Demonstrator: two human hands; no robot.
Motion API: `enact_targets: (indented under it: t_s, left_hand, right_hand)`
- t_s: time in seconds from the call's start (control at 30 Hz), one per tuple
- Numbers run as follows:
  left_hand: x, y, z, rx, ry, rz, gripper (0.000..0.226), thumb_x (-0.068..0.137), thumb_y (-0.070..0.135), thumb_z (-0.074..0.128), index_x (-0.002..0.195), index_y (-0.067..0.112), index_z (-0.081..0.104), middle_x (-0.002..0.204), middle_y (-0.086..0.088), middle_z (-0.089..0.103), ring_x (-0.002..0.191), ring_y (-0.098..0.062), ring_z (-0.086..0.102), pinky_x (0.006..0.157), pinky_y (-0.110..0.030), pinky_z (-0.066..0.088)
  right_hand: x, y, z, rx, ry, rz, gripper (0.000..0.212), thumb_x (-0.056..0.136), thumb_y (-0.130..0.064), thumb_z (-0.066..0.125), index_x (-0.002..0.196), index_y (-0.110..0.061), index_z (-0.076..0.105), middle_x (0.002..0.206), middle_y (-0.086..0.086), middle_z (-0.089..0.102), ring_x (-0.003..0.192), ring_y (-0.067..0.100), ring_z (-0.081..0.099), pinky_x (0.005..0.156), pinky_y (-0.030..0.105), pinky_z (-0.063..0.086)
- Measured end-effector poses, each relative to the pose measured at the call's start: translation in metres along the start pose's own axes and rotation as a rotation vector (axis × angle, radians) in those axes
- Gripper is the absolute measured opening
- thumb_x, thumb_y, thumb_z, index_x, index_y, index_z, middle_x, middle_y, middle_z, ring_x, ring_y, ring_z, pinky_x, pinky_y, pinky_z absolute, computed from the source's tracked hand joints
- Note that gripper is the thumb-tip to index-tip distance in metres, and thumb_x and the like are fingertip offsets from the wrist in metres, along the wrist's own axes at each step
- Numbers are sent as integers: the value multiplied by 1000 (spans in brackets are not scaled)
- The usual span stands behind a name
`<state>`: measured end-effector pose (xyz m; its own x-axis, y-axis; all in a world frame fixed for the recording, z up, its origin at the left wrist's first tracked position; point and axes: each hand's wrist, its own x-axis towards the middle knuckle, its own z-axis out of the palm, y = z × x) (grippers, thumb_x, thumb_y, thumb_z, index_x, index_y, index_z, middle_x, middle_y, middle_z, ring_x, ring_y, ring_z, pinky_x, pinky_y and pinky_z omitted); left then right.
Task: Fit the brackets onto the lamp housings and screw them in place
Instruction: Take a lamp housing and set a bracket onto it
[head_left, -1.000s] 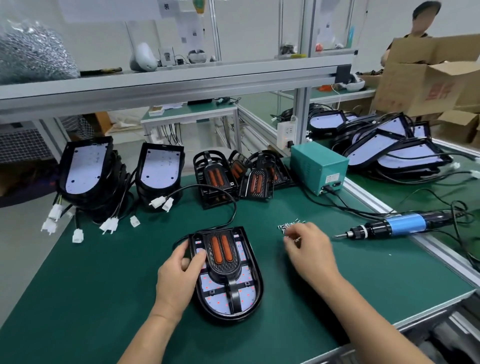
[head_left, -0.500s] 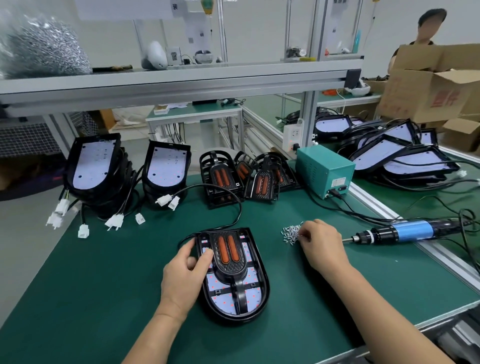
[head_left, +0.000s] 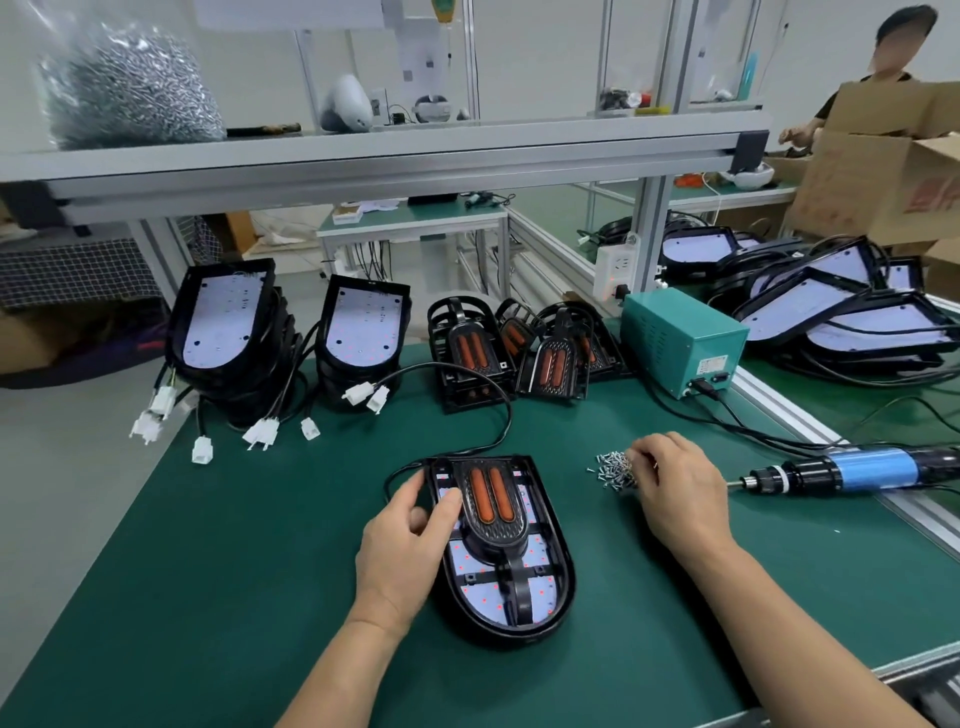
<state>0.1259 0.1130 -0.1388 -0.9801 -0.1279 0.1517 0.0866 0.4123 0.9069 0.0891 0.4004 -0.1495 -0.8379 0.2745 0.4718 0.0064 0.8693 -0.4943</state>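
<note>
A black lamp housing (head_left: 563, 571) lies flat on the green mat, its white LED board facing up. A black bracket (head_left: 491, 499) with two orange bars sits on top of it. My left hand (head_left: 405, 551) grips the housing's left rim, with the thumb against the bracket's left side. My right hand (head_left: 675, 493) is to the right of the housing, its fingers curled into a small pile of screws (head_left: 610, 470) and pinching some. A black cable (head_left: 498, 415) runs from the housing's far end.
An electric screwdriver (head_left: 852, 470) lies to the right of the screws, wired to a green power box (head_left: 680, 343). Stacked housings (head_left: 218, 322) and spare brackets (head_left: 470, 353) line the mat's far side. More housings (head_left: 841, 312) are piled on the right bench. A person stands at a cardboard box (head_left: 883, 171).
My right hand has stayed at the screw pile, its fingers working in it. My left hand has kept its grip on the housing.
</note>
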Motion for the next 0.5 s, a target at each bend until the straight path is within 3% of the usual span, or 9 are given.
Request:
enact_targets:
  t_s: [0.07,0.13,0.23,0.3,0.33,0.4,0.5]
  left_hand:
    - [-1,2,-1,-6,-4,-23,79,71,76,49,139,35,55,55,12,48,63,-12,52,83,-44,50]
    - [-4,4,-1,-54,25,-24,78,75,72,52,140,31,53,61,13,49,68,-10,53,84,-33,50]
    - [-7,11,-9,-179,201,19,37,93,35,66,129,28,58,78,7,58,73,-6,53,74,-12,44]
    - [-2,23,-17,-308,277,4,17,97,12,64,109,22,68,83,-2,62,69,-10,55,62,-17,47]
    - [1,31,-20,-391,241,-37,13,97,8,62,102,17,70,82,-6,65,64,-11,56,54,-19,47]
    - [7,52,-23,-550,16,-165,11,97,10,61,99,4,70,79,-14,71,58,-13,62,46,-18,45]
    - [10,77,-20,-734,-334,-359,28,99,20,57,106,-5,68,88,-18,75,65,-18,70,50,-17,51]
  right_hand:
    - [-1,-3,-2,37,21,-11,11,95,-21,68,90,-12,71,88,2,67,91,29,62,75,38,47]
    - [-2,-9,-5,107,22,-17,9,93,-17,71,87,-10,72,85,1,67,87,28,63,76,38,48]
    - [-5,-31,-14,295,10,-71,8,88,-9,77,81,-11,73,81,-1,68,79,19,63,79,36,51]
    - [-7,-56,-21,444,-37,-122,12,85,-6,80,79,-15,75,79,-7,68,77,10,63,77,20,48]
    - [-8,-70,-25,497,-69,-165,12,84,-7,81,80,-17,77,79,-10,68,79,8,63,75,14,45]
    - [-10,-97,-31,537,-137,-289,9,84,-10,81,82,-19,79,79,-14,66,80,4,62,75,10,42]
    - [-11,-125,-35,560,-254,-420,5,86,-16,80,87,-21,81,83,-8,62,83,7,60,77,16,43]
